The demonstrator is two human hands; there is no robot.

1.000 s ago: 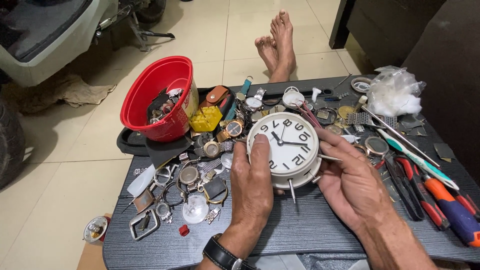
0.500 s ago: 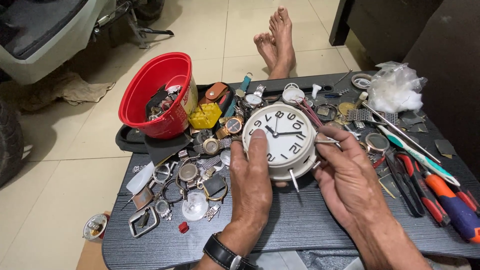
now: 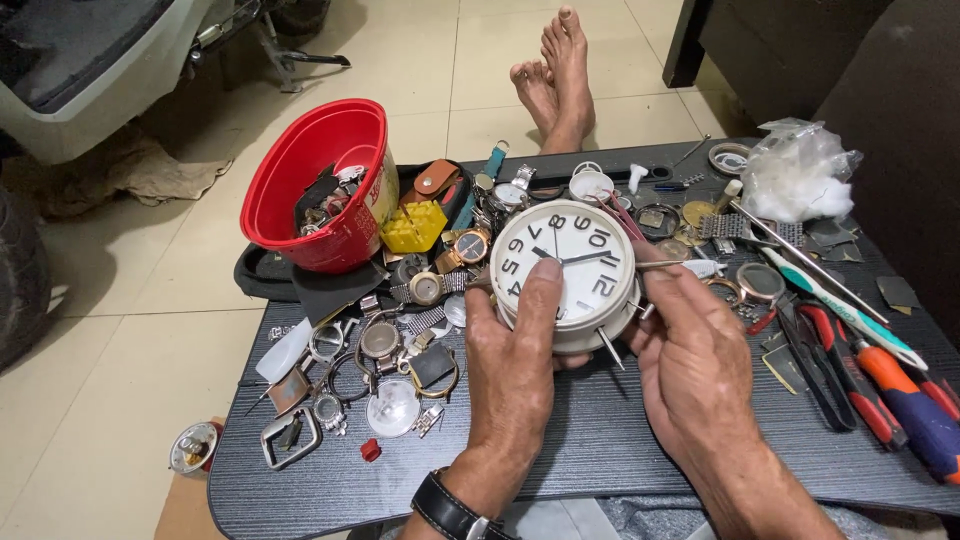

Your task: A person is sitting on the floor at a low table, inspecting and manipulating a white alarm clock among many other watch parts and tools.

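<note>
On the dark desk (image 3: 600, 450) in front of me, I have a round white alarm clock (image 3: 566, 272) tipped up with its face toward me, the numerals turned sideways and upside down. My left hand (image 3: 515, 370) wraps the clock from below and from its left side, fingers closed on the case and my thumb pressed flat on the lower part of the dial. My right hand (image 3: 695, 360) sits against the clock's right edge, its fingers pinched shut on a thin metal tool (image 3: 655, 264) that points in toward the rim of the clock. One slim metal leg (image 3: 610, 348) of the clock sticks out between my two hands. To the left of the clock lies a scatter of watch cases and watch parts (image 3: 385, 345), with a red plastic tub (image 3: 320, 185) full of bits behind them and a small yellow block (image 3: 413, 226) just beside it. To my right lie red-handled pliers (image 3: 835, 365), an orange and blue screwdriver (image 3: 905, 400) and a white and green toothbrush (image 3: 840, 305), well apart from the clock. A crumpled clear plastic bag (image 3: 795, 175) rests at the far right corner. Bare feet (image 3: 555, 75) stretch out on the tiled floor (image 3: 140, 330) beyond the desk.
</note>
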